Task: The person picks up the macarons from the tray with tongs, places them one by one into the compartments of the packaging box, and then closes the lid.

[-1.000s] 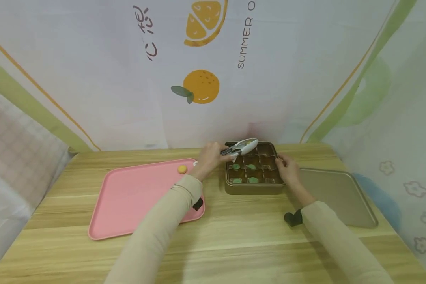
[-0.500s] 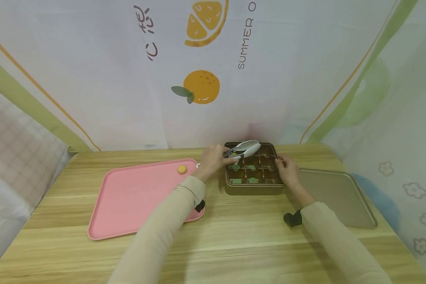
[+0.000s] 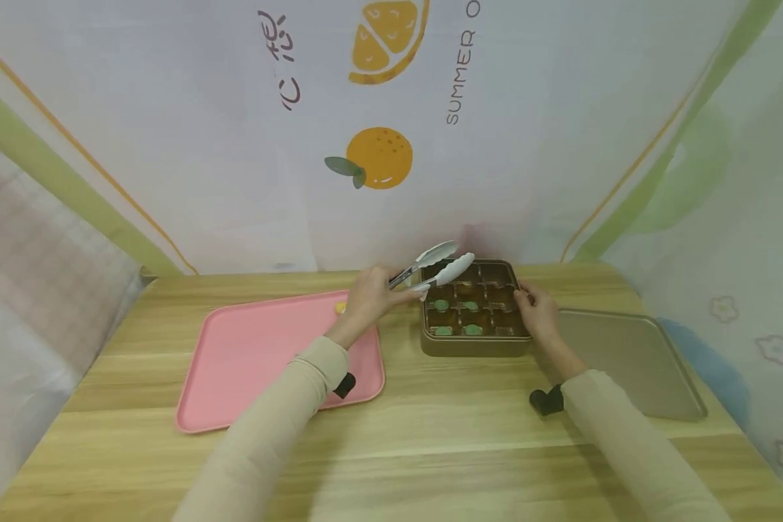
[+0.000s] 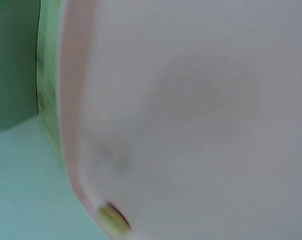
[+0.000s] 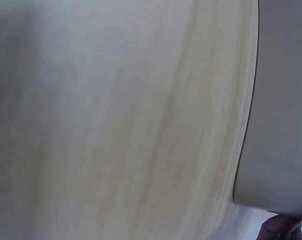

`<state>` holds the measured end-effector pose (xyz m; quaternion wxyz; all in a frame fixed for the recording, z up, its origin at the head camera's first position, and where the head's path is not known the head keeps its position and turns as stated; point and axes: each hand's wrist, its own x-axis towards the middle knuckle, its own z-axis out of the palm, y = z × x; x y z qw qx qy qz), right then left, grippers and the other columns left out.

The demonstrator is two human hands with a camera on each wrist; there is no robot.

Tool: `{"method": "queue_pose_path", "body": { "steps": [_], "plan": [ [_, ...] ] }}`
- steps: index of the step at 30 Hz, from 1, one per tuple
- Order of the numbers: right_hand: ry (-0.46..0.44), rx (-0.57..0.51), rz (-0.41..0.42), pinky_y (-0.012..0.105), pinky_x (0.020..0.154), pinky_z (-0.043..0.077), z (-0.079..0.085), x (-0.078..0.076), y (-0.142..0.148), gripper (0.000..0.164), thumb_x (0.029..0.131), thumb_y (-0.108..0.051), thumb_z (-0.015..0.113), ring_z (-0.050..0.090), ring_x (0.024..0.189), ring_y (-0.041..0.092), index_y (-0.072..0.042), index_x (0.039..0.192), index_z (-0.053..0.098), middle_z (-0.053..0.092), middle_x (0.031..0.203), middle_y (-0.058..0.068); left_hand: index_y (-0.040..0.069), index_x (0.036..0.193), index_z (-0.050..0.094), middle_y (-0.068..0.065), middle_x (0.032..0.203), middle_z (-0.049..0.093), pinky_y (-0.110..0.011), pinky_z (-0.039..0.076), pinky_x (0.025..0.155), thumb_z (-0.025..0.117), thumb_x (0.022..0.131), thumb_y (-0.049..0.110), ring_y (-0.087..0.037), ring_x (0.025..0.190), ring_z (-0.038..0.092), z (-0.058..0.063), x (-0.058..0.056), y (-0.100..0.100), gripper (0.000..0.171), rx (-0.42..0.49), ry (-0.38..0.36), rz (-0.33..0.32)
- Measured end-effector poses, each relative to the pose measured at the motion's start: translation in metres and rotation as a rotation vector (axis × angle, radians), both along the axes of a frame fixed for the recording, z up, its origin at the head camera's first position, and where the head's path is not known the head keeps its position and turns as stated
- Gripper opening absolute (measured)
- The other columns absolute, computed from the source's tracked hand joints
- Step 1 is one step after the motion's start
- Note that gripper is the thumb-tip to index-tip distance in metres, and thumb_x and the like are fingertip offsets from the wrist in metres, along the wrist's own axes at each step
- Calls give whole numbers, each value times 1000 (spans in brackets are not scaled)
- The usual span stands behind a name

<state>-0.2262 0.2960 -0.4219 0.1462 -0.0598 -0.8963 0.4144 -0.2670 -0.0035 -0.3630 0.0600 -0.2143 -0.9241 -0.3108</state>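
Note:
My left hand (image 3: 368,297) grips a pair of tongs (image 3: 454,270) with white scalloped tips. The tongs' arms are spread apart over the left back part of a bronze-coloured box (image 3: 475,346), with nothing between the tips. Inside the box, a divided insert has several compartments, and green round pieces (image 3: 473,330) lie in some of them. My right hand (image 3: 539,315) holds the box by its right wall, fingers at the rim. A yellow macaron (image 4: 114,220) sits at the corner of the pink tray (image 3: 248,362), partly behind my left wrist in the head view.
Right of the box, a flat bronze tray (image 3: 626,362), possibly its lid, lies partly behind my right forearm. The wooden table (image 3: 431,449) ends at a white printed curtain (image 3: 235,181) close behind the box.
My left hand has moved left and back with the tongs, away from the box's middle. The tongs' tips have spread wider. My right hand stays on the box.

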Motion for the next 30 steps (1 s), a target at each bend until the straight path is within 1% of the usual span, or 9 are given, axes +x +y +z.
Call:
{"method": "queue_pose_path", "body": {
  "steps": [3,5,8,11,15,18,22,27,30],
  "plan": [
    [-17,10,15,21,52,39,0,1,1,39,100,-16,45,43,60,9,8,129,49,57,88,21,16,117,68,-4,93,66,-26,35,54,77,74,43,-15,72,47,1,6,-20,52,16,-8,31],
    [-28,12,27,22,50,38,1,2,1,40,100,-17,43,41,58,10,9,131,47,56,89,20,17,120,66,-3,91,66,-26,33,51,77,73,45,-14,66,44,2,11,-35,56,12,-12,54],
    [-24,5,26,20,48,37,2,2,1,41,100,-17,43,40,55,7,9,131,47,56,88,20,16,121,65,-1,76,60,-26,29,48,77,74,45,-13,57,36,1,21,-60,57,4,-7,67],
    [-27,3,28,20,47,37,3,3,1,41,101,-18,42,39,54,5,10,131,46,56,90,22,13,123,64,0,65,46,-26,26,47,77,73,44,-13,54,29,-1,31,-86,60,-22,-12,93],
    [-37,11,30,20,50,38,3,3,2,42,101,-18,42,41,57,6,10,132,45,57,96,26,12,126,62,-1,64,39,-26,26,48,78,72,46,-14,55,30,-9,44,-118,66,-77,-35,146],
    [-40,15,23,20,51,38,3,2,2,42,101,-18,42,42,60,8,9,132,45,57,100,28,12,125,62,-3,71,47,-28,29,53,78,71,47,-16,61,37,-15,53,-136,66,-114,-57,189],
    [-29,28,12,20,53,39,4,2,1,41,100,-18,43,44,64,10,9,131,47,59,101,28,9,120,65,-5,77,53,-29,31,58,79,69,46,-18,68,41,-22,62,-154,64,-143,-72,226],
    [-15,34,10,19,53,40,4,3,0,40,100,-17,44,46,65,9,10,129,48,59,102,29,7,103,70,1,63,40,-27,28,53,80,68,45,-15,61,36,-28,67,-168,52,-143,-50,230],
    [-26,17,21,20,51,40,4,4,0,40,100,-17,43,45,62,8,10,130,47,59,99,29,8,90,68,2,60,33,-27,25,50,80,68,46,-14,58,32,-30,68,-172,45,-145,-41,230]
  ]
}}
